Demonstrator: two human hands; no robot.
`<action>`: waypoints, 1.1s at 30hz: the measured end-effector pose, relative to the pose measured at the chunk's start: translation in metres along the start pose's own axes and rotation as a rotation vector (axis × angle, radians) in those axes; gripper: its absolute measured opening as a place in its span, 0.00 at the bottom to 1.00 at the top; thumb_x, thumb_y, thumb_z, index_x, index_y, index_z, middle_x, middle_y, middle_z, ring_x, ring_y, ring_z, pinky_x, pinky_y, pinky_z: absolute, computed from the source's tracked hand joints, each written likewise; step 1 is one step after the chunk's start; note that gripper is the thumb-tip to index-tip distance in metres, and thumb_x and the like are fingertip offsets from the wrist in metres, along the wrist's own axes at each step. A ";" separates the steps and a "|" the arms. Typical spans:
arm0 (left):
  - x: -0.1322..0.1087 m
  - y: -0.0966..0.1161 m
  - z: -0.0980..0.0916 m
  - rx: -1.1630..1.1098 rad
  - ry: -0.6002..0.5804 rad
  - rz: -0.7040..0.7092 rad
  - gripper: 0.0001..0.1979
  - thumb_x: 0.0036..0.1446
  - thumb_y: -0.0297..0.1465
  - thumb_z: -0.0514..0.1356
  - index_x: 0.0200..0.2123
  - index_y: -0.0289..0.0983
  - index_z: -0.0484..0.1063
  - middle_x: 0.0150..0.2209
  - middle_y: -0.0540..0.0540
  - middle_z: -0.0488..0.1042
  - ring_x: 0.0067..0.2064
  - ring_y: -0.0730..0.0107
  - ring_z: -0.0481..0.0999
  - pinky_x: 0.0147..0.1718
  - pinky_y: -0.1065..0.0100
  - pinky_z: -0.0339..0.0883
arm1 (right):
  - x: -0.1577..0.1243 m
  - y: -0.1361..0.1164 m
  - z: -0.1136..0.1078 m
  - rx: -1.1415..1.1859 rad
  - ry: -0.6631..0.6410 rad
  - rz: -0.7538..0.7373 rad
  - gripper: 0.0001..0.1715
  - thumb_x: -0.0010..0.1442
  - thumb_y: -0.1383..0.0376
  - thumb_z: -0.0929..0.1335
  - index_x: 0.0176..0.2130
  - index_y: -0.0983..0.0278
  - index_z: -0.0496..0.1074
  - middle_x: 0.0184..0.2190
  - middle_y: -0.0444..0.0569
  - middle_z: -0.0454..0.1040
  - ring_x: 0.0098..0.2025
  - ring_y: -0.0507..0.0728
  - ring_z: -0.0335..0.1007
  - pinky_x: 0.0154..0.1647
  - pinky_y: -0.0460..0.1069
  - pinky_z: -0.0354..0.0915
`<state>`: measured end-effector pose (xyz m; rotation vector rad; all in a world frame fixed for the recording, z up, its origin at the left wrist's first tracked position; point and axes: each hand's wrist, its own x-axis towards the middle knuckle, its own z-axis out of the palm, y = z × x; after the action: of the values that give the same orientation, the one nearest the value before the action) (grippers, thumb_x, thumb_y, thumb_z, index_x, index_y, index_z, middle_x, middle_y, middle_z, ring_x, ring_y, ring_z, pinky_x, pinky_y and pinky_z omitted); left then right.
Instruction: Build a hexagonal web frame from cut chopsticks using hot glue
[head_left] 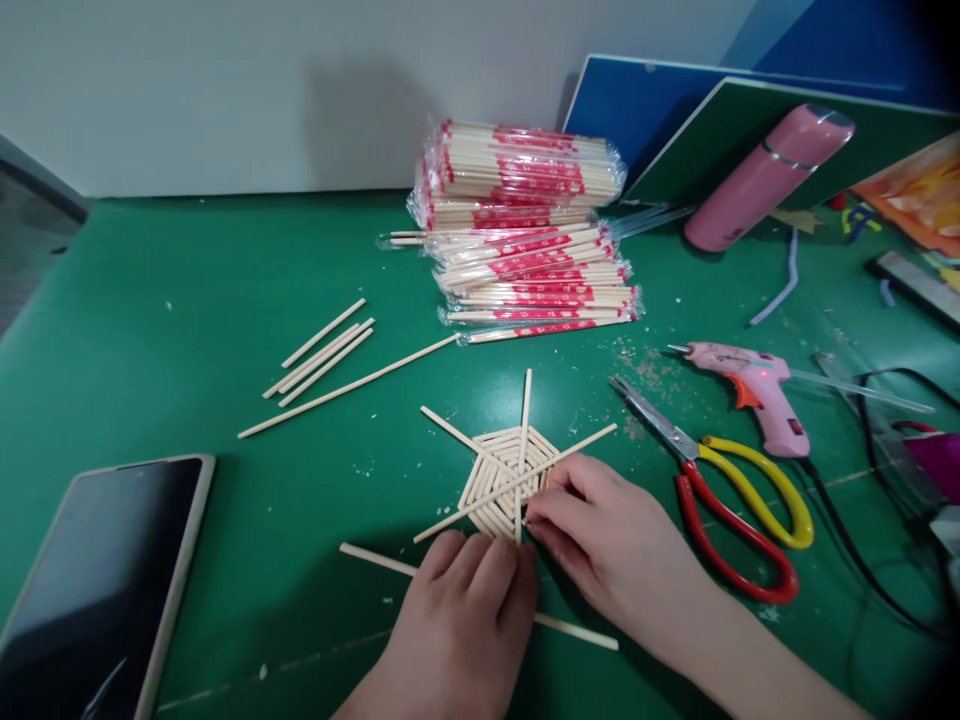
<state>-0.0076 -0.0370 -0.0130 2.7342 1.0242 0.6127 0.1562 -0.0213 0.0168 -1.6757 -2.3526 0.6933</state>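
1. On the green surface [187,290], a wooden-stick web [504,472] is lying flat.
2. The left hand [472,590] is covering the web's near edge; I can't tell its grip.
3. The right hand [600,520] is bunching fingertips at the right edge, hiding any grip.
4. It's likely feeling light, stiff, snappy; its rim is looking best to hold.

Bare left hand [471,605], bare right hand [604,530]

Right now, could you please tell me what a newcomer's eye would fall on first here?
Probably the web-like stick piece near the centre, with the left grip at its near edge and the right grip at its right. Behind it, the red-patterned stick packs stand out on the green table, as does the pink bottle at upper right.
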 end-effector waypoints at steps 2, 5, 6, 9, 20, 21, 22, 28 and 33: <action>-0.001 0.000 0.000 -0.009 0.007 -0.004 0.08 0.52 0.22 0.50 0.31 0.33 0.68 0.25 0.48 0.66 0.25 0.70 0.62 0.24 0.66 0.54 | 0.000 0.000 0.001 -0.003 -0.003 0.007 0.09 0.57 0.68 0.61 0.31 0.61 0.69 0.31 0.46 0.63 0.33 0.52 0.59 0.30 0.45 0.58; -0.001 0.001 0.000 -0.013 -0.004 -0.025 0.09 0.52 0.22 0.49 0.32 0.33 0.68 0.25 0.47 0.66 0.25 0.70 0.63 0.25 0.66 0.55 | -0.001 -0.001 0.002 -0.001 0.006 0.014 0.09 0.57 0.68 0.60 0.30 0.61 0.69 0.31 0.45 0.64 0.33 0.52 0.60 0.30 0.45 0.58; -0.001 0.001 0.000 -0.011 -0.013 -0.031 0.09 0.52 0.23 0.49 0.32 0.33 0.68 0.26 0.47 0.67 0.26 0.70 0.64 0.25 0.66 0.56 | -0.001 -0.001 0.002 0.002 0.010 0.017 0.09 0.57 0.68 0.61 0.30 0.61 0.69 0.31 0.45 0.64 0.33 0.52 0.60 0.30 0.45 0.58; -0.001 0.002 0.000 -0.012 -0.023 -0.042 0.09 0.53 0.22 0.49 0.32 0.33 0.68 0.28 0.46 0.68 0.27 0.70 0.65 0.26 0.66 0.57 | -0.003 -0.001 0.004 0.026 0.028 0.034 0.09 0.57 0.68 0.61 0.31 0.61 0.69 0.31 0.45 0.64 0.33 0.52 0.60 0.31 0.45 0.58; 0.005 0.001 -0.001 -0.002 0.030 -0.059 0.11 0.53 0.21 0.47 0.29 0.35 0.68 0.25 0.49 0.69 0.24 0.72 0.67 0.25 0.69 0.59 | -0.012 0.004 0.021 0.217 0.197 0.085 0.05 0.57 0.67 0.62 0.30 0.62 0.67 0.29 0.45 0.64 0.32 0.52 0.61 0.30 0.47 0.57; 0.005 0.001 -0.001 -0.003 0.032 -0.071 0.11 0.53 0.21 0.47 0.28 0.35 0.68 0.25 0.49 0.69 0.24 0.73 0.67 0.25 0.69 0.59 | -0.012 0.004 0.022 0.228 0.217 0.089 0.05 0.56 0.67 0.63 0.30 0.62 0.67 0.29 0.45 0.64 0.31 0.52 0.61 0.30 0.47 0.57; 0.005 0.001 0.000 0.000 0.032 -0.077 0.11 0.53 0.21 0.47 0.28 0.36 0.68 0.25 0.50 0.69 0.24 0.73 0.67 0.25 0.69 0.59 | -0.013 0.004 0.023 0.235 0.232 0.091 0.04 0.56 0.67 0.63 0.29 0.62 0.66 0.28 0.45 0.64 0.31 0.52 0.61 0.29 0.47 0.57; 0.005 0.000 0.003 0.016 0.067 -0.076 0.12 0.52 0.21 0.46 0.27 0.36 0.68 0.25 0.50 0.71 0.23 0.72 0.67 0.24 0.68 0.58 | -0.013 0.003 0.024 0.218 0.232 0.061 0.05 0.56 0.67 0.63 0.33 0.61 0.68 0.28 0.45 0.65 0.31 0.52 0.61 0.29 0.47 0.56; 0.005 0.001 0.002 0.021 0.063 -0.067 0.13 0.53 0.21 0.46 0.27 0.36 0.69 0.25 0.50 0.71 0.24 0.72 0.67 0.24 0.68 0.58 | -0.011 0.004 0.022 0.182 0.211 0.026 0.08 0.56 0.67 0.63 0.36 0.59 0.70 0.27 0.45 0.63 0.28 0.51 0.59 0.25 0.46 0.55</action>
<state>-0.0025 -0.0341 -0.0131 2.7016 1.1374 0.6845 0.1549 -0.0369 -0.0034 -1.6171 -2.0623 0.6763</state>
